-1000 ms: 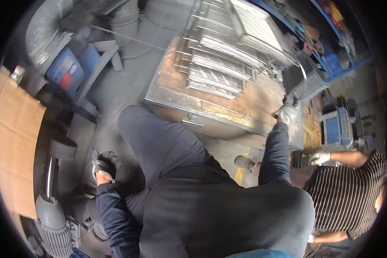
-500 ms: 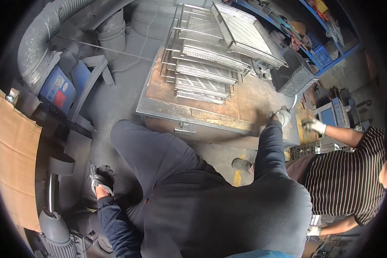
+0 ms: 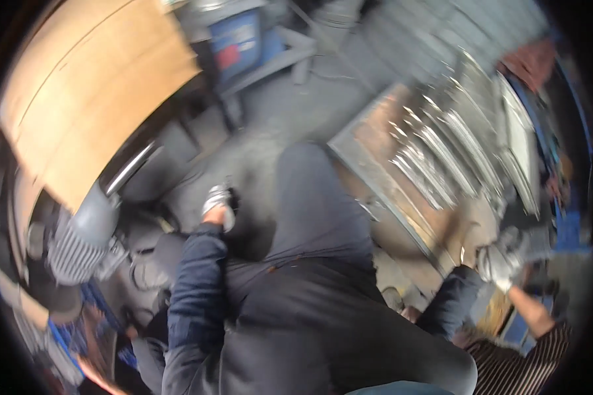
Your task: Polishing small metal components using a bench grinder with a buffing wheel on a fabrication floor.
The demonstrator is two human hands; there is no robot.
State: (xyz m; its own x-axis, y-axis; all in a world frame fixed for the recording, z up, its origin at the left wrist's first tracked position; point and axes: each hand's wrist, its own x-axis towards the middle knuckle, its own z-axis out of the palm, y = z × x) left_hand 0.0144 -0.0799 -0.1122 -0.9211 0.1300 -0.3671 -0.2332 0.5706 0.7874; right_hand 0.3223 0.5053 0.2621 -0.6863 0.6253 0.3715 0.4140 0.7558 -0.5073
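Observation:
My left hand (image 3: pixel 218 205), in a pale glove with a dark patch, hangs over the grey floor left of my knee. Its fingers are smeared by motion. My right hand (image 3: pixel 486 259), also gloved, is at the near right corner of a metal-edged workbench (image 3: pixel 412 220). Another person's gloved hand (image 3: pixel 505 271) overlaps it there, so whether either holds anything is hidden. On the bench lie several stacked wire mesh trays (image 3: pixel 435 155), blurred. A further mesh tray (image 3: pixel 519 141) leans at their far right side.
Upper left stands a large cardboard sheet (image 3: pixel 105 85), with a grey ribbed motor (image 3: pixel 82 247) below it. A blue machine (image 3: pixel 237 43) on a grey frame stands farther off. The co-worker's striped sleeve (image 3: pixel 524 362) enters at lower right. Blue shelving (image 3: pixel 576 230) stands at far right.
My view has swung left, so bench and trays appear farther right and tilted. The co-worker's gloved hand, apart from my right hand before, now overlaps it. My left hand appears farther forward.

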